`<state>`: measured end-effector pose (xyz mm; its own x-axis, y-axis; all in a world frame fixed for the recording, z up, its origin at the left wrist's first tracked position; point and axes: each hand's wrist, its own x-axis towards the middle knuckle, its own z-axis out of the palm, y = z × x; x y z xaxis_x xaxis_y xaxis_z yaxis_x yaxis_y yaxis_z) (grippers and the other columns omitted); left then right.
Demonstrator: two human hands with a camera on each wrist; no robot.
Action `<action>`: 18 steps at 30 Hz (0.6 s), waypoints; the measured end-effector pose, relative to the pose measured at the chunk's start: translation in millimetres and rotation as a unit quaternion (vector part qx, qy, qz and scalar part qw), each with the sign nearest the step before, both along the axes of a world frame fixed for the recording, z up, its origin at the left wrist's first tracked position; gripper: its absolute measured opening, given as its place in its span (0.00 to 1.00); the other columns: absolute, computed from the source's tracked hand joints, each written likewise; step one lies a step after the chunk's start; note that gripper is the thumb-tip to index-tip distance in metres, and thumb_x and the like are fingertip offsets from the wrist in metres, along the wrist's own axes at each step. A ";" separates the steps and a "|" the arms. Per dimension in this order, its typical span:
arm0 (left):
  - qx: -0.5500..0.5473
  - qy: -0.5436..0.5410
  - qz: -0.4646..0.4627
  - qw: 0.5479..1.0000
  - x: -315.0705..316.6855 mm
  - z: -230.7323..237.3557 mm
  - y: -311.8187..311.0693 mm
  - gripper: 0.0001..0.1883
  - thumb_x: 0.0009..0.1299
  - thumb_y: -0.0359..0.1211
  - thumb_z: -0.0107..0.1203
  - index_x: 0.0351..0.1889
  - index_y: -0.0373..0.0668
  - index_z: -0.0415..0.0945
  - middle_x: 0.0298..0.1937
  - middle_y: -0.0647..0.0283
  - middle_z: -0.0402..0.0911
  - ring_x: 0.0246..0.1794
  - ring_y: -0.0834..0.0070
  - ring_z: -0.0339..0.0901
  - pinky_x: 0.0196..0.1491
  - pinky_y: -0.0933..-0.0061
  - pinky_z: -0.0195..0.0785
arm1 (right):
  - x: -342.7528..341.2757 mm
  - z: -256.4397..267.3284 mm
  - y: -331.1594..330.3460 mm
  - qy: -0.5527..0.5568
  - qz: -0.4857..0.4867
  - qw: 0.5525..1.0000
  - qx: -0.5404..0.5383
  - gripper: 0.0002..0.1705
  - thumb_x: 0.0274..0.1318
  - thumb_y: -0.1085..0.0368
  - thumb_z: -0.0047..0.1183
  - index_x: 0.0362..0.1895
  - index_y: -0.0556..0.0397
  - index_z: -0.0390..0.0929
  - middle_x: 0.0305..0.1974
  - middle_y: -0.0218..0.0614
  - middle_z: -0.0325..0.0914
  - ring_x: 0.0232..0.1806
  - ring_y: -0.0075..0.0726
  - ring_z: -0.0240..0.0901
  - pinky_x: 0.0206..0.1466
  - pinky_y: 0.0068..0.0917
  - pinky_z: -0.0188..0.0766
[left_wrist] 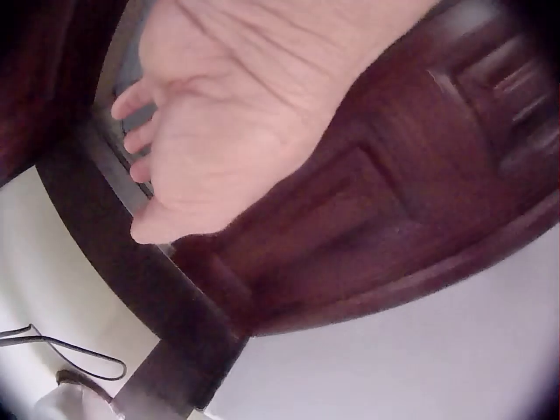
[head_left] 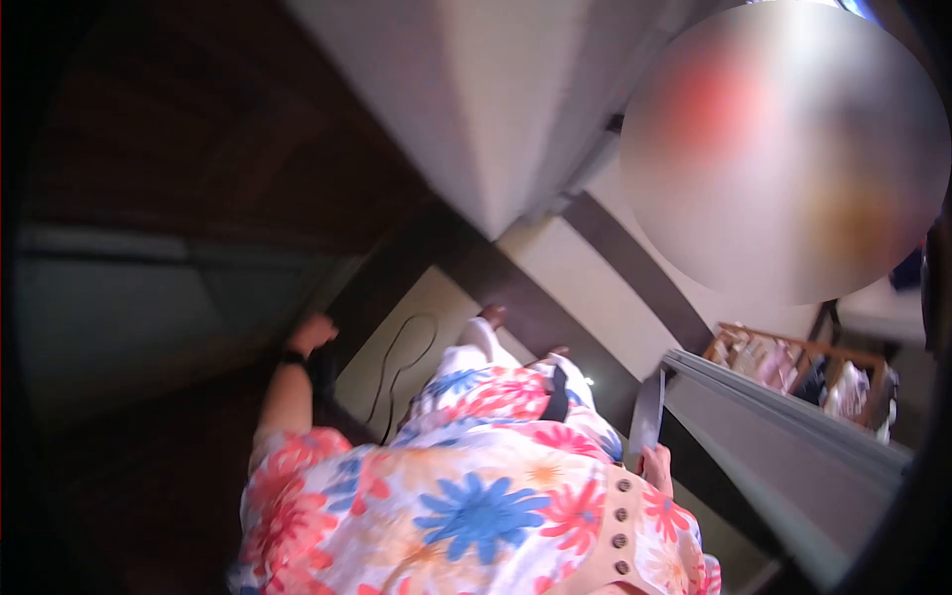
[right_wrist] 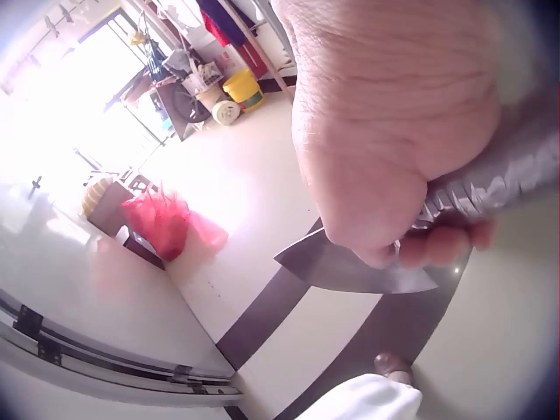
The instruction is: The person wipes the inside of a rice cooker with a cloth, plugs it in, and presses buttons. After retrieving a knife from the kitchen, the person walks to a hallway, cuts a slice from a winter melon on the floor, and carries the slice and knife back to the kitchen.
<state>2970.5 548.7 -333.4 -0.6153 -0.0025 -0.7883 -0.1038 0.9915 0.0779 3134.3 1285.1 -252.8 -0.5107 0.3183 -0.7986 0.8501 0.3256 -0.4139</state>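
Observation:
My right hand [right_wrist: 394, 140] grips the silvery, ribbed handle [right_wrist: 499, 179] of a knife. The knife's broad grey blade [right_wrist: 350, 267] shows past the fingers in the right wrist view. From the head view, that blade stands up from the right hand [head_left: 654, 466], close to the edge of a pale panel [head_left: 793, 456]. My left hand [left_wrist: 227, 122] holds nothing, its palm bare and its fingers loose. Behind it in the left wrist view is a dark red-brown wooden door [left_wrist: 350, 219] with carved panels. In the head view the left hand [head_left: 315, 332] hangs out to the side.
A thin black cable [head_left: 382, 372] loops on the tiled floor [head_left: 595, 278]. Clothes fill a wooden-framed rack [head_left: 793, 349] behind the panel. Farther off are a red plastic bag [right_wrist: 157, 219] and a yellow bucket [right_wrist: 243, 92].

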 end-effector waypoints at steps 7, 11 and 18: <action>0.069 -0.018 0.156 0.985 6.2 5.8 136.1 0.15 0.51 0.34 0.59 0.35 0.38 0.79 0.36 0.54 0.81 0.38 0.61 0.77 0.43 0.65 0.70 | -43.9 1.7 77.2 0.056 -0.078 0.995 0.019 0.09 0.47 0.68 0.42 0.21 0.58 0.71 0.11 0.32 0.66 0.09 0.28 0.65 0.12 0.28 0.62; 0.058 -0.071 0.268 0.959 -34.2 6.5 219.4 0.18 0.51 0.31 0.62 0.41 0.38 0.78 0.41 0.57 0.81 0.42 0.69 0.77 0.46 0.70 0.69 | -79.6 8.2 114.1 0.046 -0.138 0.989 -0.002 0.08 0.51 0.67 0.43 0.25 0.56 0.72 0.14 0.30 0.67 0.10 0.26 0.64 0.12 0.26 0.61; 0.047 -0.102 0.157 0.981 -154.2 2.2 336.7 0.22 0.51 0.34 0.62 0.45 0.40 0.78 0.45 0.56 0.80 0.47 0.69 0.77 0.53 0.71 0.67 | -146.6 -11.4 198.8 0.042 -0.159 0.986 0.008 0.08 0.51 0.66 0.44 0.26 0.56 0.72 0.15 0.31 0.68 0.11 0.27 0.65 0.13 0.27 0.63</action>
